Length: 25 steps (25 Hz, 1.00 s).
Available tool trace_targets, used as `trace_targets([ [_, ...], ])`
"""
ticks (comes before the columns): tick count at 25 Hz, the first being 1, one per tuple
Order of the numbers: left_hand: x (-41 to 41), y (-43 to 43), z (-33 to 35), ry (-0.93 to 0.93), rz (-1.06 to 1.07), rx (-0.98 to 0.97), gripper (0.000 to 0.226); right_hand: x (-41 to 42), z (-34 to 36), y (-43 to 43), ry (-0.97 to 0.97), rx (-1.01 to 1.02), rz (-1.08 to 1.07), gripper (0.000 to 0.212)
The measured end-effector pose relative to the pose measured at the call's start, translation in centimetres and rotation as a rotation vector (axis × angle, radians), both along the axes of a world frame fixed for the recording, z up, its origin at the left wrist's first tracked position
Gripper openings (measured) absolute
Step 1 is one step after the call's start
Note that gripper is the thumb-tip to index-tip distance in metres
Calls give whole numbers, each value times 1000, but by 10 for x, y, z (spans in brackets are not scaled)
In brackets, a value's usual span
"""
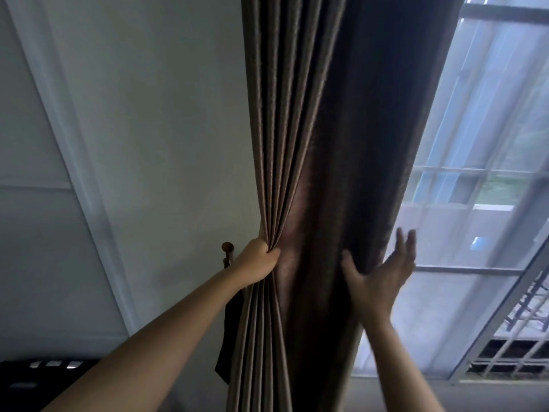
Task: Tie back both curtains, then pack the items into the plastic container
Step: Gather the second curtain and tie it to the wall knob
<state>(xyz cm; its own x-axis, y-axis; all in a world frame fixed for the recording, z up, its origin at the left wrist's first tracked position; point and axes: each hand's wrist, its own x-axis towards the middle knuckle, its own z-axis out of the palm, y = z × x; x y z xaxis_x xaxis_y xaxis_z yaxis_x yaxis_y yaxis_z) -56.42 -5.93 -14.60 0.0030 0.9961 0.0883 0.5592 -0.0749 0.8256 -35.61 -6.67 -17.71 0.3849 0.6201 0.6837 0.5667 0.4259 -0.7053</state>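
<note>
A dark brown pleated curtain (326,129) hangs down the middle of the view, beside the window. My left hand (258,260) is clenched on the gathered pleats at its left edge. At the curtain's right edge, my right hand (383,269) is spread open, thumb pressed on the fabric and fingers reaching behind the edge. A wooden holdback knob (228,247) sticks out of the wall just left of my left hand, and a dark tieback strip (228,346) hangs below it. The plastic container is not in view.
A white wall (148,144) fills the left side. A window (475,203) with a sheer white curtain and a metal grille is on the right. A black object (35,379) sits at the lower left.
</note>
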Motion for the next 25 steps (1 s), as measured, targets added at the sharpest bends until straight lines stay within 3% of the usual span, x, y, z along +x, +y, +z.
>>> trace_targets([
  [2,-1,-4,1,-12,-7,7,9,23,14,29,-9,-237,172,97],
  [6,3,-3,3,-7,-53,5,12,8,-7,54,-256,-545,462,77],
  [9,5,5,-1,25,-38,-48,21,-28,-34,50,-320,-667,658,69],
  [12,4,7,-1,34,-27,-41,12,-56,-50,43,-314,-712,827,85],
  [18,3,9,3,53,-28,-51,34,-73,-58,35,-325,-686,948,107],
  [25,4,15,4,101,-31,-31,36,-82,-61,12,-272,-623,1053,119],
])
